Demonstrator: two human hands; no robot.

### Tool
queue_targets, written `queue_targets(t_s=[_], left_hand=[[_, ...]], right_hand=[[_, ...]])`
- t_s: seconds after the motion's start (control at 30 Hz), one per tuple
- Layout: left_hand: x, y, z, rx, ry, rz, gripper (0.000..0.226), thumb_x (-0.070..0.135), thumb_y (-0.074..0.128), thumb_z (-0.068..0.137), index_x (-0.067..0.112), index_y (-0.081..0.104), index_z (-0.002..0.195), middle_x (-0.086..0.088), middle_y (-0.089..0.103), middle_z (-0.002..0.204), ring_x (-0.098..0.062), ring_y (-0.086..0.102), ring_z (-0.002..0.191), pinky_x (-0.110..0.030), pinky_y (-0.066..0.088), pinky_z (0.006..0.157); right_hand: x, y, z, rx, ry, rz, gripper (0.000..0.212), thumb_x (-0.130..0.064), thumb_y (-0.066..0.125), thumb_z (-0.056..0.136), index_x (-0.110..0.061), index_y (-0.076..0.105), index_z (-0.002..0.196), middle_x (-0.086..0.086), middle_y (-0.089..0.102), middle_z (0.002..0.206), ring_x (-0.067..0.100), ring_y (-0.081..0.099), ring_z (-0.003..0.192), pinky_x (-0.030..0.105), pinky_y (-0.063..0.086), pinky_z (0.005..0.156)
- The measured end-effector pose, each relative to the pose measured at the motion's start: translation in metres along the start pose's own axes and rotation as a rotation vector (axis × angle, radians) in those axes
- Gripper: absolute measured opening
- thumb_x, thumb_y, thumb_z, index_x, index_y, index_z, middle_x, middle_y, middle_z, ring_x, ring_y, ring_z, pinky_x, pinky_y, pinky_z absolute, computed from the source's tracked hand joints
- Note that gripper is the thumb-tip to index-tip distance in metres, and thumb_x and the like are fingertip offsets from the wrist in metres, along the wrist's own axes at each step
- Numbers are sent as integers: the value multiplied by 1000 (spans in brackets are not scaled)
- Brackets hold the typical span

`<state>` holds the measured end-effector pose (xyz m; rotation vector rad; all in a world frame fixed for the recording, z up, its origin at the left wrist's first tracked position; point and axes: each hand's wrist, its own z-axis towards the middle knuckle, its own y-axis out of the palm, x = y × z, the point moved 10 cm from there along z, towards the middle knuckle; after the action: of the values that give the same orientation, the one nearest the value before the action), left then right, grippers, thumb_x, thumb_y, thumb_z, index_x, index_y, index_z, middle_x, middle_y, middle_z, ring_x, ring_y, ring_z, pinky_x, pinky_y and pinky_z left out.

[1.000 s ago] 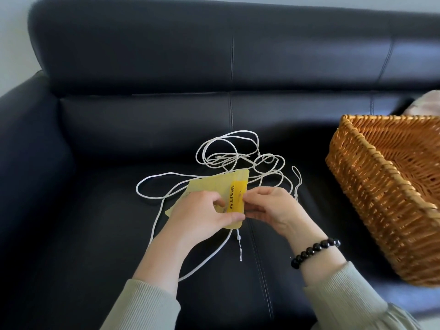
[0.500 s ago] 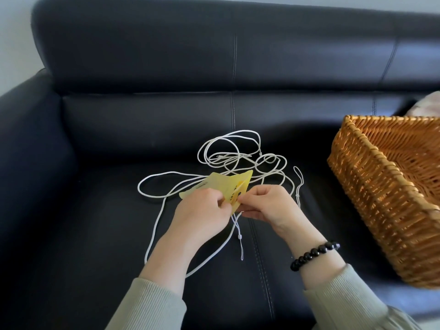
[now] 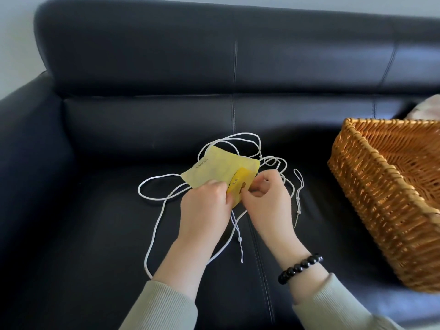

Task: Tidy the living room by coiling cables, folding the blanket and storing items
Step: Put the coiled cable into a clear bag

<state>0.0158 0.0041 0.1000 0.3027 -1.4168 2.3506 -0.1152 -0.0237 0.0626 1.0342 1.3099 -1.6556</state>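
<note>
My left grip [image 3: 204,206] and right grip [image 3: 269,198] both pinch the yellow pouch [image 3: 219,167] at its near corner, its length running away leftward from them, the white cable [image 3: 239,239] sprawled just beyond and beneath both.

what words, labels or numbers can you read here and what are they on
On the yellow pouch: one line of small dark print along its upper left edge, too small to read.
On its darker yellow label: dark marks, partly hidden by the left hand and right hand, unreadable.
On the wicker basket and white cord: none visible.
</note>
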Motion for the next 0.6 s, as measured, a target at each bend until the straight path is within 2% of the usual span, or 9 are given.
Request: queue_targets(t_s=[0.07, 0.13, 0.2, 0.27, 0.33, 0.47, 0.53, 0.6], left_hand=[[1, 1, -1, 4, 26, -24, 58, 2, 84, 62, 19, 29, 56, 9, 23, 53, -12, 18, 39, -12, 3, 43], [1, -1, -2, 31, 48, -35, 59, 0, 84, 62, 19, 28, 57, 9, 23, 55, -9, 14, 39, -11, 2, 45], [2, -3, -2, 60, 67, -24, 61, -1, 85, 60, 19, 27, 58, 8, 22, 55, -9, 11, 41, -12, 0, 46], [4, -3, -2, 66, 84, -6, 63, -2, 85, 58, 19, 26, 58, 8, 22, 55, -13, 14, 42, -13, -1, 47], [5, -1, -2, 60, 99, 8, 63, -2, 85, 57, 19, 26, 57, 8, 21, 56, -15, 15, 42, -12, -1, 47], [9, 6, -3, 42, 118, 32, 51, 0, 85, 56, 16, 37, 49, 7, 23, 55, -15, 18, 40, -12, 2, 46], [12, 6, -4, 62, 134, 29, 51, -1, 85, 56, 16, 37, 49, 7, 22, 55, -15, 18, 41, -14, 5, 44], [14, 1, -4, 108, 131, 37, 57, -1, 83, 57, 19, 30, 53, 7, 22, 56, -14, 17, 42, -17, 9, 43]], right_hand=[[-12, 0, -3, 17, -127, -90, 31, -6, 64, 79, -30, 44, 82, -10, 61, 77, -1, 57, 69, 8, 40, 57], [-24, 1, -6, 43, -289, -158, 28, -1, 66, 77, -25, 55, 87, -14, 54, 91, -1, 55, 78, 9, 42, 60], [-27, 2, -5, 58, -373, -188, 19, 0, 67, 76, -16, 67, 87, -12, 50, 103, 2, 54, 79, 17, 47, 62], [-22, 1, -1, 58, -347, -211, 15, -5, 67, 78, -15, 72, 87, -9, 50, 109, 6, 53, 76, 25, 49, 63], [-19, 1, 1, 41, -313, -237, 12, -10, 64, 81, -16, 73, 85, -9, 51, 110, 9, 51, 75, 27, 47, 61], [-10, 2, 5, 16, -237, -336, 17, -14, 60, 84, -9, 65, 68, -5, 45, 96, 15, 47, 62, 26, 37, 50], [-1, 4, 7, -1, -171, -409, 18, -19, 61, 85, -11, 68, 71, -6, 45, 95, 16, 50, 65, 26, 38, 51], [7, 7, 10, -35, -120, -478, 14, -26, 64, 85, -16, 73, 84, -7, 48, 110, 15, 56, 80, 26, 44, 59]])
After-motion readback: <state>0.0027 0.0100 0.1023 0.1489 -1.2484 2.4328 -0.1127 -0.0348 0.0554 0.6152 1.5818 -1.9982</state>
